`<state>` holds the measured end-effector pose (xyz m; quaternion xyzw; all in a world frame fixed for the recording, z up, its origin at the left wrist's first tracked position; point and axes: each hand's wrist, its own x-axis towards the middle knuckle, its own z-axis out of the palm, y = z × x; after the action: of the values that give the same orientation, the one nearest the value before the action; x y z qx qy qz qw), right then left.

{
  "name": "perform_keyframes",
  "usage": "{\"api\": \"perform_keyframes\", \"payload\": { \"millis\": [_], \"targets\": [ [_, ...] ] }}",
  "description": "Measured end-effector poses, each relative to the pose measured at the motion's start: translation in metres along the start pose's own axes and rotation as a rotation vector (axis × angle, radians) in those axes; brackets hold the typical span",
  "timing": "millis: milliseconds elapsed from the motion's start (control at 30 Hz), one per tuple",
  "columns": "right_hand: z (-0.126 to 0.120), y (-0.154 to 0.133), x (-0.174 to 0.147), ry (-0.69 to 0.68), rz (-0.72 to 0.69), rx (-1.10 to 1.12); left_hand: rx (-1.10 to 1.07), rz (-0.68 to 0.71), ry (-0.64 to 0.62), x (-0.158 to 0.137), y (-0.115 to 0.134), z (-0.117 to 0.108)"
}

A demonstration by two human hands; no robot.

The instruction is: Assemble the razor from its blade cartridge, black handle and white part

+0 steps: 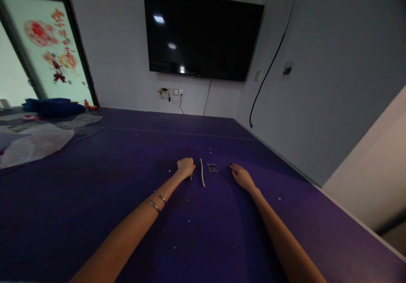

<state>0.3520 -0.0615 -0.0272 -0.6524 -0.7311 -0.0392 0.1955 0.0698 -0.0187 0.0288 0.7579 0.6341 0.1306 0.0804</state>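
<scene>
My left hand (185, 167) is closed in a fist low over the purple surface (209, 232). A small dark end with a pale edge pokes out below its fingers; the rest of that thing is hidden. Just right of this fist lies a thin whitish strip (202, 174), like a short piece of cable, pointing away from me. Beyond it sits a small flat black-and-clear rectangular piece (212, 167), too small to identify. My right hand (241, 176) rests palm down to the right of that piece, fingers stretched forward, holding nothing that I can see.
Clear plastic sheeting (38, 145) and a dark blue cloth bundle (52, 106) lie at the far left. A television (203, 35) hangs on the wall ahead, above sockets (175, 92) with wires. A black cable (272, 61) dangles along the right wall. Small white scraps dot the surface.
</scene>
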Motion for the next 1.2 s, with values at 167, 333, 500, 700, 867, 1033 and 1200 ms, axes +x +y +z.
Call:
{"api": "perform_keyframes", "payload": {
  "millis": [167,333,500,700,867,1033,1200],
  "targets": [
    [0.000,0.001,0.000,0.000,0.008,0.009,-0.140,-0.026,-0.009,0.008,-0.007,0.000],
    [-0.001,0.000,-0.001,0.005,-0.007,0.015,-0.391,-0.002,-0.111,0.014,-0.023,-0.010],
    [0.000,0.002,-0.001,0.007,-0.013,0.014,-1.015,-0.169,-0.276,0.014,-0.044,-0.016],
    [0.001,0.004,0.000,0.013,-0.020,0.024,-1.306,-0.402,-0.323,0.016,-0.062,-0.013],
    [0.003,0.007,0.001,0.012,-0.021,0.033,-1.251,-0.437,-0.372,0.016,-0.068,-0.008],
    [0.004,0.008,0.001,0.007,-0.026,0.028,-1.202,-0.417,-0.419,0.014,-0.069,-0.005],
    [0.003,0.007,0.001,0.007,-0.014,0.031,-1.188,-0.463,-0.374,0.014,-0.068,-0.004]
  ]
}}
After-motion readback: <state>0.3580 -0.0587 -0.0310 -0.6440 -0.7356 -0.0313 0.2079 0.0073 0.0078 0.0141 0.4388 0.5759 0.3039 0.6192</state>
